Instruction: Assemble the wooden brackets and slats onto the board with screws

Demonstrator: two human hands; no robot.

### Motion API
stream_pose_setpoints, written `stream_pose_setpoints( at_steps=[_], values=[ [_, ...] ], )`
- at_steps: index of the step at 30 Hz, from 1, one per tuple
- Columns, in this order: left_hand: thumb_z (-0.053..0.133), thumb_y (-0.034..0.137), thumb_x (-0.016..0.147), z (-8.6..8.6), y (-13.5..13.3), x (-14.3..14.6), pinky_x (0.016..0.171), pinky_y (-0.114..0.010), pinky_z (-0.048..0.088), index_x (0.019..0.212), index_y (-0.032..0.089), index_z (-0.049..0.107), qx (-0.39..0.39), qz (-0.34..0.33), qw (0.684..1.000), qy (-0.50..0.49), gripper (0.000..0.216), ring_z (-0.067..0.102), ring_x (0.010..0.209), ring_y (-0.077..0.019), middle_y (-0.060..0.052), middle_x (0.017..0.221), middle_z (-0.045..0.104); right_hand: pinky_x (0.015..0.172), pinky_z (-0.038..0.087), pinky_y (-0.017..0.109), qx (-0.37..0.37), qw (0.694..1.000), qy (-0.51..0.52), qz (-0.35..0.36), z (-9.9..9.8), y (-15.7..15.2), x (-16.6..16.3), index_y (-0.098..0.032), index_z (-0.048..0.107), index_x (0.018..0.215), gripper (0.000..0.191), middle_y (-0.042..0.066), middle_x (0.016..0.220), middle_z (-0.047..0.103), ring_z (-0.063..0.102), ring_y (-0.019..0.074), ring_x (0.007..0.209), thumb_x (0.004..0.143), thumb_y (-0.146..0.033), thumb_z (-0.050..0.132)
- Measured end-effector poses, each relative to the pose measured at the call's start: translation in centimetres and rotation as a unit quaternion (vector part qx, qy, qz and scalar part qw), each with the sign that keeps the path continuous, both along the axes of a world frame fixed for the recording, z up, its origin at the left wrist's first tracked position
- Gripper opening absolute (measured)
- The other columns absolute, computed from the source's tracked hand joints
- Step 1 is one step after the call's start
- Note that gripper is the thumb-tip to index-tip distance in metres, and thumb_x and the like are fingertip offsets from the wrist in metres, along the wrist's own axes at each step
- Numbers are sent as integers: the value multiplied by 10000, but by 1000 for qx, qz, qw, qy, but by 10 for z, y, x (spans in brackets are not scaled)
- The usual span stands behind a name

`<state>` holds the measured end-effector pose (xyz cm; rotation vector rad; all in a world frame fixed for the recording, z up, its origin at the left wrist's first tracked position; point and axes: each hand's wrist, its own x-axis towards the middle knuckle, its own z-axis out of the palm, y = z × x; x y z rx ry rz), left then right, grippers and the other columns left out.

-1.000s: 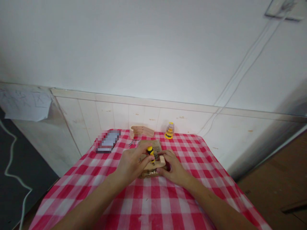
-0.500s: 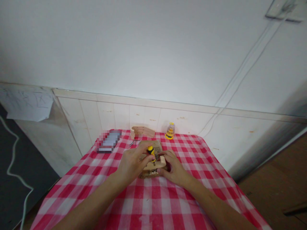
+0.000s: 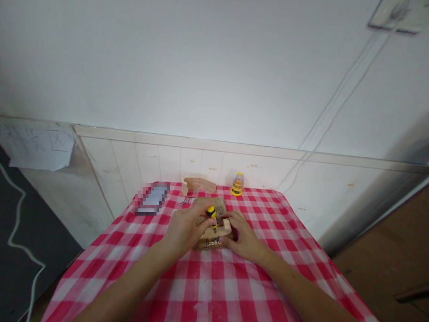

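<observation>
My left hand (image 3: 185,230) is closed around a small yellow and black screwdriver (image 3: 211,213), held upright with its tip down on a light wooden piece (image 3: 221,230). My right hand (image 3: 244,237) grips that wooden piece from the right side, fingers wrapped over its edge. The piece rests on a brown cardboard sheet (image 3: 217,205) on the red and white checked tablecloth (image 3: 208,281).
A curved wooden part (image 3: 197,184) and a yellow screwdriver bit holder (image 3: 237,184) stand at the table's far edge by the wall. A blurred flat object (image 3: 151,198) lies at the far left. Small metal bits (image 3: 186,201) lie near the cardboard. A white cable (image 3: 16,232) hangs at left.
</observation>
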<state>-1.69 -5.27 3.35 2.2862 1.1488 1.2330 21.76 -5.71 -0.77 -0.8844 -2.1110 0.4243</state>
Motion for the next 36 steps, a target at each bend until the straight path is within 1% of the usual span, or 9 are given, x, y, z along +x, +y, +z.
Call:
stream_pose_setpoints(
  at_steps=[5, 14, 19, 21, 24, 26, 29, 31, 36],
  values=[
    [594, 201, 944, 3, 0, -2, 930, -314, 574, 1343, 302, 565, -10, -70, 997, 7, 413, 724, 1094, -193, -11, 1254, 733, 933, 500, 438, -2, 1000, 7, 3, -2, 1, 1, -225, 662, 1098, 341, 111, 1162, 630, 593, 288, 1092, 908, -505, 702],
    [485, 118, 935, 7, -1, -4, 889, -318, 591, 1300, 268, 577, 40, -92, 994, 43, 405, 733, 1062, -202, -35, 1245, 732, 947, 504, 446, 4, 1000, 8, 1, -3, 1, 2, -222, 661, 1109, 321, 112, 1164, 637, 601, 291, 1100, 891, -448, 726],
    [493, 148, 943, 12, -8, -2, 798, -314, 605, 1304, 233, 568, 77, -80, 992, 66, 378, 750, 942, -211, -74, 1151, 755, 964, 504, 446, -6, 1000, 10, -9, -1, 0, 1, -228, 658, 1140, 322, 107, 1191, 639, 605, 292, 1123, 864, -363, 756],
    [492, 165, 955, 14, -11, -1, 763, -321, 609, 1343, 221, 540, 89, -57, 991, 86, 395, 750, 885, -214, -84, 1107, 757, 964, 504, 450, -8, 1000, 5, -11, 0, 0, 0, -227, 661, 1130, 315, 110, 1196, 642, 605, 297, 1128, 856, -346, 760],
    [553, 256, 969, 13, -12, 2, 749, -332, 615, 1373, 208, 517, 134, -4, 985, 104, 408, 748, 895, -228, -108, 1155, 740, 946, 508, 446, -4, 1000, 2, -13, -1, 1, 0, -230, 665, 1081, 285, 107, 1169, 647, 608, 297, 1103, 858, -380, 758],
    [612, 310, 963, 10, -9, 2, 774, -314, 616, 1319, 215, 561, 172, 16, 982, 80, 372, 741, 949, -223, -104, 1178, 730, 940, 507, 441, 0, 1000, 3, -10, -1, 1, 0, -233, 663, 1070, 290, 103, 1153, 647, 609, 292, 1087, 869, -423, 749],
    [624, 281, 970, 6, -5, 3, 782, -264, 608, 1182, 217, 648, 207, 35, 978, 14, 223, 728, 917, -181, -65, 1062, 736, 934, 504, 436, 2, 1000, 4, -6, 0, 1, 0, -231, 661, 1079, 317, 105, 1157, 647, 607, 289, 1083, 887, -473, 727],
    [616, 241, 970, 5, -4, 4, 786, -254, 607, 1160, 209, 668, 210, 36, 977, -13, 199, 721, 900, -167, -56, 1033, 729, 928, 504, 433, 0, 1000, 3, -5, 0, 0, 0, -226, 660, 1071, 320, 107, 1159, 648, 604, 288, 1082, 891, -484, 722],
    [553, 164, 978, 8, -6, 3, 887, -295, 607, 1237, 195, 647, 200, -3, 980, -25, 277, 710, 1043, -189, -88, 1133, 730, 932, 503, 435, -2, 1000, 2, -3, 3, -1, -1, -218, 655, 1076, 316, 110, 1159, 645, 603, 284, 1083, 901, -474, 714]
  ],
)
